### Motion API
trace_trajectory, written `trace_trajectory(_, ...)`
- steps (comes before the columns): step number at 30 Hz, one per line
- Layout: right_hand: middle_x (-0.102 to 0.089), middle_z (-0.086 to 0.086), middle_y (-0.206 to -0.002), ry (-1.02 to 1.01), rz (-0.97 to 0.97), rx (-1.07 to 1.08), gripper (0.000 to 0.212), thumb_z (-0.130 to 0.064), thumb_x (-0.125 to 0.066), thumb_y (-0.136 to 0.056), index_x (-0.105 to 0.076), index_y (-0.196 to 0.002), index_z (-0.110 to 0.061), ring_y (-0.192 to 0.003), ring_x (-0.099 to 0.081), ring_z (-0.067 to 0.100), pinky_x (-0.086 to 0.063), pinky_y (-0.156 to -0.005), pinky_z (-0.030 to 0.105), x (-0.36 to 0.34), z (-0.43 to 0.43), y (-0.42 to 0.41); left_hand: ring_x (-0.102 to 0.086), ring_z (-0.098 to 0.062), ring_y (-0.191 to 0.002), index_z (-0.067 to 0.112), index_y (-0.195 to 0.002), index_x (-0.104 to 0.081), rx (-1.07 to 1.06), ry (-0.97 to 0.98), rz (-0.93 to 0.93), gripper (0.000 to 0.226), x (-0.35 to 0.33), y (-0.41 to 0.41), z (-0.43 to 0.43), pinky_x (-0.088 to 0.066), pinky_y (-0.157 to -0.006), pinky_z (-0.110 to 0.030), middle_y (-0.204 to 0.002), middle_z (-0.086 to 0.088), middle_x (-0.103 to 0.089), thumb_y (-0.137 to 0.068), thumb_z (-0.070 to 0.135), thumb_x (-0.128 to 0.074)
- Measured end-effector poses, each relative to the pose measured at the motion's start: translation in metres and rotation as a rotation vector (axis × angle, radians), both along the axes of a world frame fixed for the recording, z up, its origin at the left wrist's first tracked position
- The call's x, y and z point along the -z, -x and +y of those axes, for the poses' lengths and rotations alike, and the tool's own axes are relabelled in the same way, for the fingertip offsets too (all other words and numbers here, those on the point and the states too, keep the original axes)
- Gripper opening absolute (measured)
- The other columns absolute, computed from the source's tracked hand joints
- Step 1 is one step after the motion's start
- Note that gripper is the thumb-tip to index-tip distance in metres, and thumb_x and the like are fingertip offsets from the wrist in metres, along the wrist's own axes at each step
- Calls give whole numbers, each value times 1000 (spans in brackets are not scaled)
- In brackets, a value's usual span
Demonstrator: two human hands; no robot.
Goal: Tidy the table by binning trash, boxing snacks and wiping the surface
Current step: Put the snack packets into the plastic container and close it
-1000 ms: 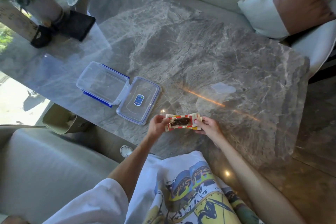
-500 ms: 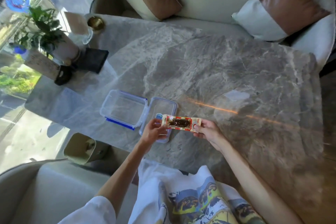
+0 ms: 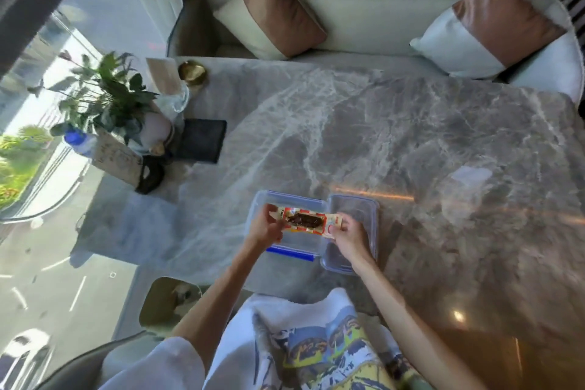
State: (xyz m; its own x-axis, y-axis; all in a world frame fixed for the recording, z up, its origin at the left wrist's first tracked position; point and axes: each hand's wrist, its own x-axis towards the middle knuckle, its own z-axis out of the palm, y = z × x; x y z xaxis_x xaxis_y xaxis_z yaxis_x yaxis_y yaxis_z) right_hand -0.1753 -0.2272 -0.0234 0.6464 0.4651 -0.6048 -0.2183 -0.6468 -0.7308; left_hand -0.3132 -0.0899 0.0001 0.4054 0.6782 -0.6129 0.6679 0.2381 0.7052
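Nearest the person, just off the table's near edge on their left, a beige bin (image 3: 167, 301) stood on the floor, handy for anything dropped from that edge (its contents were too blurred to name). Above the near edge of the table (image 3: 411, 142), both hands held one snack packet (image 3: 305, 221) stretched level between them. The left hand (image 3: 264, 228) pinched its left end between thumb and curled fingers, and the right hand (image 3: 348, 236) pinched its right end the same way. I judge that this end-to-end hold was meant to keep the long packet flat and lined up with the tub beneath. It hung directly over the clear box (image 3: 262, 199), though whether it touched the box could not be told.

The box sat close to the near edge, left of centre, its blue clasp facing the person. The lid (image 3: 364, 209) lay flipped open against the box's right side, leaving the mouth free. Boxing the snack looked to be the step in hand.

Towards the far left corner, a plant (image 3: 107, 95), a black pad (image 3: 201, 144) and a brass bowl (image 3: 192, 72) clustered together. Beyond the far edge, two cushions (image 3: 272, 13) leaned on a pale sofa (image 3: 364, 25).
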Motion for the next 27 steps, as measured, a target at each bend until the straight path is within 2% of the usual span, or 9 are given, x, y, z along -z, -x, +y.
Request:
trace_trajectory(2,-71,21,-107,47,-24,-4,24,-2,-56,-88,-64,-111,-3,-98,-67,33,-52,-89,45,-1,12,10,-59,-36,-64,7,-106,-45,90,-78,82,20,4,2,12,-49,-66,-46,-85,-31,-61,-91,4,-57)
trace_trajectory(4,-70,21,-108,85,12,-12,23,-4,-54,-90,-64,-111,-3,-102,-65,34,-52,-87,42,1,28,18,-65,-47,-85,-1,-111,-50,166,-127,119,21,10,5,28,-51,-73,-50,-96,-36,-65,-92,7,-55)
trace_trajectory(7,-67,16,-116,145,82,-16,28,-2,-51,-92,-61,-117,-5,-111,-62,33,-49,-91,37,5,45,26,-63,-47,-99,-4,-111,-52,262,-157,201,23,17,5,42,-49,-79,-46,-106,-34,-65,-92,10,-52)
trace_trajectory(9,-65,13,-121,207,93,-32,30,-4,-48,-93,-58,-121,-7,-113,-60,31,-48,-98,38,7,54,29,-61,-42,-106,-6,-112,-55,311,-120,264,26,22,3,45,-47,-82,-40,-113,-30,-65,-92,10,-50)
trace_trajectory(12,-64,12,-119,301,56,-75,28,-8,-47,-92,-59,-117,-9,-113,-60,31,-49,-98,38,10,66,34,-62,-36,-104,-5,-102,-60,307,2,305,22,28,-6,47,-47,-79,-33,-114,-27,-65,-87,5,-47)
trace_trajectory(15,-59,14,-130,350,63,-77,35,-8,-41,-96,-53,-128,-8,-120,-56,31,-44,-97,33,16,76,40,-60,-34,-105,-8,-112,-59,260,100,312,31,33,-10,45,-47,-87,-32,-117,-24,-65,-86,3,-48)
trace_trajectory(18,-59,17,-127,364,46,-69,33,-3,-39,-95,-52,-124,-5,-118,-56,33,-44,-97,35,18,83,41,-60,-37,-109,-5,-115,-58,194,110,321,33,35,-10,42,-46,-86,-33,-115,-23,-65,-84,5,-50)
trace_trajectory(22,-55,14,-135,300,22,-69,42,-4,-48,-95,-42,-137,-9,-127,-51,31,-41,-110,42,20,87,37,-63,-34,-98,5,-98,-67,132,117,248,20,32,-13,38,-41,-75,-28,-94,-12,-66,-82,9,-55)
trace_trajectory(27,-51,11,-140,300,21,-100,53,-5,-48,-96,-31,-146,-13,-129,-50,31,-41,-109,40,25,85,40,-55,-22,-84,4,-108,-67,87,145,273,30,35,-8,34,-44,-75,-28,-105,-16,-70,-83,10,-52)
